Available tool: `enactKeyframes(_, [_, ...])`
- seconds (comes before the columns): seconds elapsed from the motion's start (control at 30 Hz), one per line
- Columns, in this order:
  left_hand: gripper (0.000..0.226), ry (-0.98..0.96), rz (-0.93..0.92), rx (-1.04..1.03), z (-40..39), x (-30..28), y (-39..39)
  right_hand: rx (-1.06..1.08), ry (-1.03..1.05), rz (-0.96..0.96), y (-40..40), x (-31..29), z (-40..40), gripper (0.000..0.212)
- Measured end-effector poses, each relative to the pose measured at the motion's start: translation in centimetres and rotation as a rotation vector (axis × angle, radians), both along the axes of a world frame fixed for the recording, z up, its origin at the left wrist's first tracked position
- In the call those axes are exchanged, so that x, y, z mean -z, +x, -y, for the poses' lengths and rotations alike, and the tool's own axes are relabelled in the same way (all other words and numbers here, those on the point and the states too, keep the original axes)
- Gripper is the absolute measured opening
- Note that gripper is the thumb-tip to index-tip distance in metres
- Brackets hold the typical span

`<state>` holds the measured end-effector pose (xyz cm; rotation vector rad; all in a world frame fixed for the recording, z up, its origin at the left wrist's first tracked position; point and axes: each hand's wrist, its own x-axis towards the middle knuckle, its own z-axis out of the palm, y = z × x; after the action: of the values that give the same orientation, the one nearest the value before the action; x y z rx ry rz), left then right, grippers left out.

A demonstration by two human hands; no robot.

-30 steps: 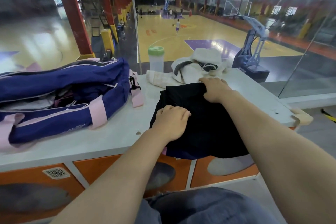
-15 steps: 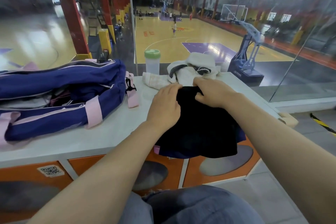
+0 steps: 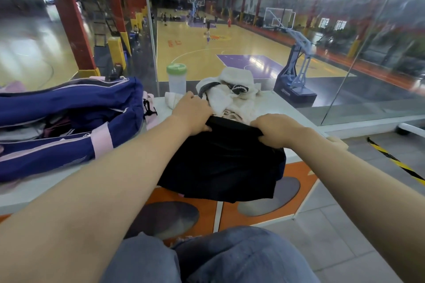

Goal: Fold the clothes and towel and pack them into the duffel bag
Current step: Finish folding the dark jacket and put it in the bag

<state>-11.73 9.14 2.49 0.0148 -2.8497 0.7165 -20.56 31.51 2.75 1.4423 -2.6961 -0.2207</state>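
**Squaring the far edge of the black garment**

Nearest to me, the person's knees in blue denim [image 3: 218,257] are sitting just below the worktop [image 3: 57,181], and both bare forearms are reaching out over it. The black garment [image 3: 220,167] is lying at the worktop's front edge, its near hem hanging over the orange cabinet front [image 3: 296,174].

The left hand [image 3: 192,114] is gripping the garment's far-left corner, fingers curled over the cloth. The right hand [image 3: 274,127] is pinching the far-right corner the same way, knuckles up, wrist dropped. The edge between them is being held taut.

To do this fold well, I would judge that both corners need to travel together and land level on the near hem, so the cloth does not skew or slide off the worktop.

To the left, the blue duffel bag [image 3: 69,122] is lying unzipped with clothes already inside. Just beyond the hands, a pile of white clothes and towel [image 3: 234,96] is waiting unfolded, with a green-lidded bottle [image 3: 176,78] beside it against the glass.
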Motion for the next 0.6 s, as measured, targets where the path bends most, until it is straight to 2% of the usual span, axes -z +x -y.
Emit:
enactKeyframes(0.03, [0.05,0.01,-0.017,-0.032,0.2,-0.3,0.1,0.037,-0.025,-0.018,-0.4,-0.1,0.0,0.007])
enactKeyframes(0.2, [0.049,0.167,-0.011,-0.171,1.0,-0.6,0.2,0.104,-0.089,-0.048,-1.4,0.4,1.7,0.023])
enactKeyframes(0.3, [0.04,0.383,0.185,-0.219,2.0,0.7,0.7,0.135,-0.117,0.29,-0.4,1.4,2.4,0.036])
enactKeyframes(0.37, [0.043,0.622,0.358,-0.223,2.9,1.7,1.0,0.165,-0.106,0.437,-0.4,2.3,2.3,0.048])
enactKeyframes(0.43, [0.067,0.836,0.516,-0.241,3.5,2.2,1.3,0.171,-0.123,0.431,-0.8,3.2,2.2,0.054])
enactKeyframes(0.47, [0.075,0.875,0.547,-0.242,3.6,2.5,1.3,0.168,-0.128,0.398,-0.9,3.7,2.3,0.056])
enactKeyframes(0.53, [0.074,0.859,0.527,-0.221,3.7,3.3,1.2,0.178,-0.123,0.314,-0.7,4.5,2.6,0.057])
enactKeyframes(0.6, [0.064,0.802,0.481,-0.225,3.5,3.8,1.0,0.191,-0.16,0.223,-0.4,5.5,2.8,0.051])
